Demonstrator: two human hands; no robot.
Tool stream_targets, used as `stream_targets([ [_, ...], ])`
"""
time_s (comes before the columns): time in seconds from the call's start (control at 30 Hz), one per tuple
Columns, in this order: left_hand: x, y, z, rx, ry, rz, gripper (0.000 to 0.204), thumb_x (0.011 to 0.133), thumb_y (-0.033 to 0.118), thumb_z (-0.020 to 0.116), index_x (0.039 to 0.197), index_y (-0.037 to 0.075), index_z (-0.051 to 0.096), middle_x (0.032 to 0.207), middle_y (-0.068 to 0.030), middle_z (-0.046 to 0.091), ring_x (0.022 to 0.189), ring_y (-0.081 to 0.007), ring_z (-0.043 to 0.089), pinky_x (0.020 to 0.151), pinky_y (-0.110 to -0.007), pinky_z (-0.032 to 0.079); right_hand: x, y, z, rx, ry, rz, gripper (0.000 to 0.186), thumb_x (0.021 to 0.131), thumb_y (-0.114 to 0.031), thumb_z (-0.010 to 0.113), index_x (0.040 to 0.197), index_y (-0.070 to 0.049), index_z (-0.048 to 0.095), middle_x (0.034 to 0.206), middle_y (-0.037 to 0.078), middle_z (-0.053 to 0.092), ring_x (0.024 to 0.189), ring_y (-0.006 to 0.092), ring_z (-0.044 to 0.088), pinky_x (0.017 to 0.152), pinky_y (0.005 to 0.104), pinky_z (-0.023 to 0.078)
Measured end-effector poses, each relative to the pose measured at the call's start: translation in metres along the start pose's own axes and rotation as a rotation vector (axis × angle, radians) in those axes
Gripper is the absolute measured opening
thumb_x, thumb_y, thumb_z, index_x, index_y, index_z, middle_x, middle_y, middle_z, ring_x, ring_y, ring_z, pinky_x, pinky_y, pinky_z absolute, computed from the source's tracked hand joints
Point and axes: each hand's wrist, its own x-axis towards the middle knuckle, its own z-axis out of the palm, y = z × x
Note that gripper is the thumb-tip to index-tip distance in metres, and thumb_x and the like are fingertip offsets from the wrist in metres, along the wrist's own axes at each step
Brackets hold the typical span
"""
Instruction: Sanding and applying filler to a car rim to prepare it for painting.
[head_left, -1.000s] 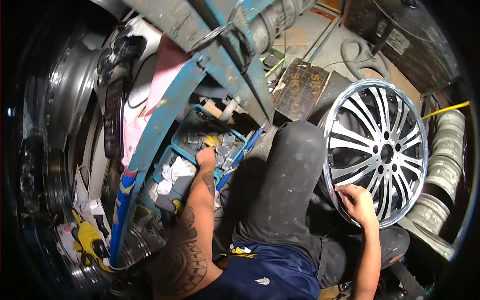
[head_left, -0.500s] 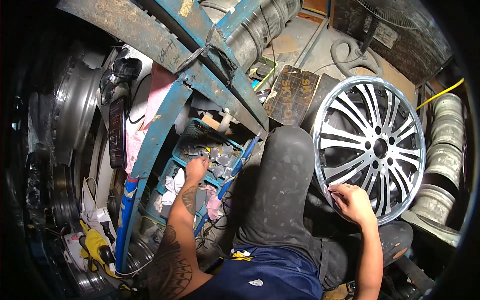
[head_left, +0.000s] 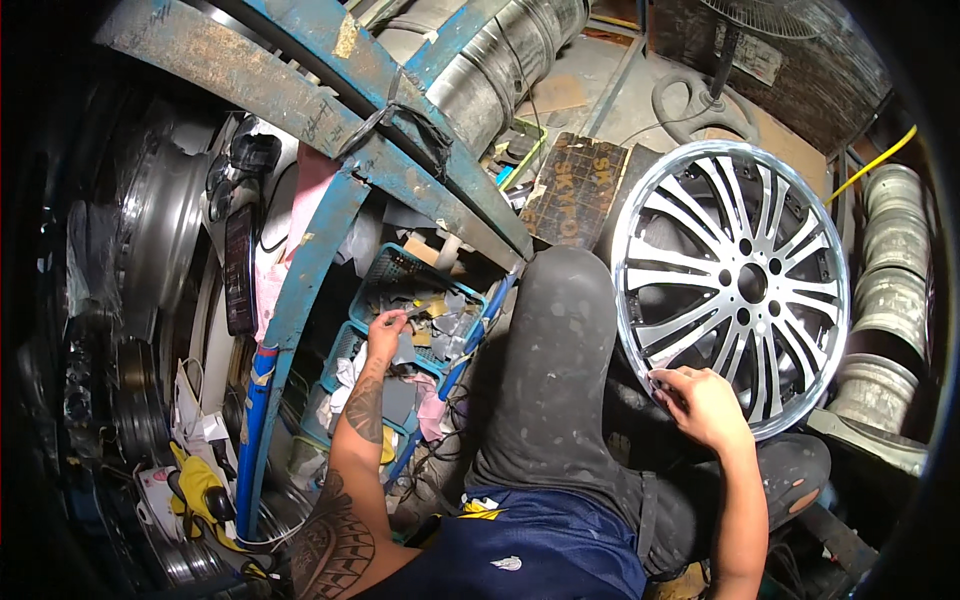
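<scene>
My left hand [head_left: 386, 334] is over a blue plastic basket [head_left: 372, 272] full of grey and yellow scraps [head_left: 445, 312] that look like cut sandpaper. Its thumb and fingertips are pinched together at a small grey scrap [head_left: 416, 311]. On the right, a multi-spoke alloy wheel [head_left: 722, 292], with silver spokes and a polished rim, leans by my knee. My right hand [head_left: 706, 408] rests at the rim's near left edge, fingers bent and closed; whatever they hold is mostly hidden.
A blue metal frame [head_left: 318, 240] stands between the baskets and a phone [head_left: 240, 270]. Another basket [head_left: 338, 350] holds white and pink cloths. Stacked wheel barrels [head_left: 885, 300] line the right. A board [head_left: 573, 190] lies beyond my knee, near a fan [head_left: 735, 60]. Yellow-black gloves [head_left: 200, 490] lie lower left.
My left hand has lifted slightly within the basket, and a grey scrap now shows at its fingertips. My right hand stays at the rim. The whole view has shifted a little.
</scene>
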Motion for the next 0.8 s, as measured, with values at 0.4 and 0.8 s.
stream_targets([
  [0.4, -0.097, 0.211, 0.047, -0.416, -0.39, 0.024, 0.023, 0.103, 0.029, 0.066, 0.107, 0.006, 0.07, 0.095, -0.0061, 0.076, 0.084, -0.0098, 0.069, 0.071, -0.023, 0.047, 0.0, -0.011, -0.007, 0.147, 0.318, -0.249, 0.041, 0.085, -0.007, 0.078, 0.126, -0.013, 0.071, 0.109, 0.01, 0.074, 0.091, 0.031, 0.071, 0.079, 0.0404, 0.056],
  [0.8, -0.226, 0.332, 0.181, -0.347, -0.687, 0.362, 0.016, 0.101, 0.012, 0.071, 0.109, -0.002, 0.071, 0.094, -0.003, 0.074, 0.071, 0.0024, 0.051, 0.057, -0.016, 0.035, 0.004, -0.02, -0.011, 0.602, 0.676, -0.223, 0.024, 0.085, -0.004, 0.083, 0.109, -0.003, 0.077, 0.105, 0.012, 0.076, 0.088, 0.0236, 0.073, 0.074, 0.0322, 0.059],
])
